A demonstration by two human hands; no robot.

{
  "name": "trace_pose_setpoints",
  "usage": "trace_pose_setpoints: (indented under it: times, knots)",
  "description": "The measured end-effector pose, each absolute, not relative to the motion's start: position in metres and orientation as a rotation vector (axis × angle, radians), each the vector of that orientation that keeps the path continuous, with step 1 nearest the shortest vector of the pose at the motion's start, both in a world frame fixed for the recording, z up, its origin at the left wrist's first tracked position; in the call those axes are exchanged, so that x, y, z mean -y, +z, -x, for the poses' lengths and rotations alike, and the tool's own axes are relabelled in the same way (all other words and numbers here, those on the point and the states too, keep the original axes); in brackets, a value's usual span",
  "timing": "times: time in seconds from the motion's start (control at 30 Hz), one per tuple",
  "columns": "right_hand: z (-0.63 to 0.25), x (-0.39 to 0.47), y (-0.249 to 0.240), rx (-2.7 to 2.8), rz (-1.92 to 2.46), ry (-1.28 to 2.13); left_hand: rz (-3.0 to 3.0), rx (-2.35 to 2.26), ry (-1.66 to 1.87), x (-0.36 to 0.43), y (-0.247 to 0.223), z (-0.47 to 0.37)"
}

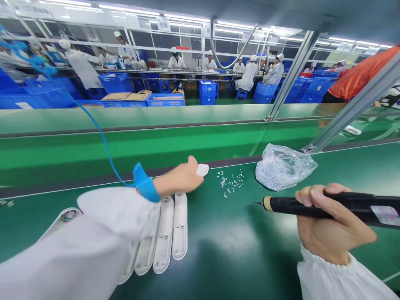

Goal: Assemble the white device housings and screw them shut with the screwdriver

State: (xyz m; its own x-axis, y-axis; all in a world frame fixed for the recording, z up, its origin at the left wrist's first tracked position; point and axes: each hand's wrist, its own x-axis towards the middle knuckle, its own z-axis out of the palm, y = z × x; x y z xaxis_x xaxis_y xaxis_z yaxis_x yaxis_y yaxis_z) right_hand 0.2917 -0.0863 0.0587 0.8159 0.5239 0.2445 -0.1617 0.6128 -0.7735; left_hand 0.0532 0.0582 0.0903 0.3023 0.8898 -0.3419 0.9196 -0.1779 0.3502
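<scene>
Green worktop (pixel 225 237): silvery bits (pixel 269 176) inside clear bag (pixel 290 163); screwdriver (pixel 286 205) in right grip (pixel 331 227).

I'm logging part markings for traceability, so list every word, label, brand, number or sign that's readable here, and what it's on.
No text is readable.
Label on the black tool in the right hand: too blurred.
Pale tag on a blue bin, far left: too blurred.
Hanging signs in the background: too small.
</scene>
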Motion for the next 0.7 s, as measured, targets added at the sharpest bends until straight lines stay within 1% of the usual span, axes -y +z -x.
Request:
trace_pose_setpoints:
  times: [0.1,0.17,0.33,0.4,0.47,0.6,0.7]
  knots:
    - [-0.298,0.067,0.052,0.498,0.806,0.349,-2.033,-1.773,-0.012,-0.114,0.103,-0.055]
    - [-0.299,0.055,0.048,0.498,0.797,0.327,-2.036,-1.882,0.046,-0.149,0.099,-0.058]
    - [-0.296,0.036,0.039,0.516,0.779,0.352,-2.030,-2.113,0.167,-0.198,0.052,-0.063]
    - [-0.294,0.032,0.036,0.519,0.778,0.345,-2.022,-2.153,0.182,-0.202,0.035,-0.064]
    - [-0.294,0.028,0.032,0.521,0.781,0.331,-2.045,-2.166,0.224,-0.198,0.028,-0.064]
    - [-0.295,0.023,0.029,0.520,0.787,0.319,-2.198,-2.044,0.351,-0.168,0.042,-0.054]
    - [-0.294,0.025,0.033,0.513,0.779,0.324,-2.328,-1.853,0.457,-0.117,0.058,-0.037]
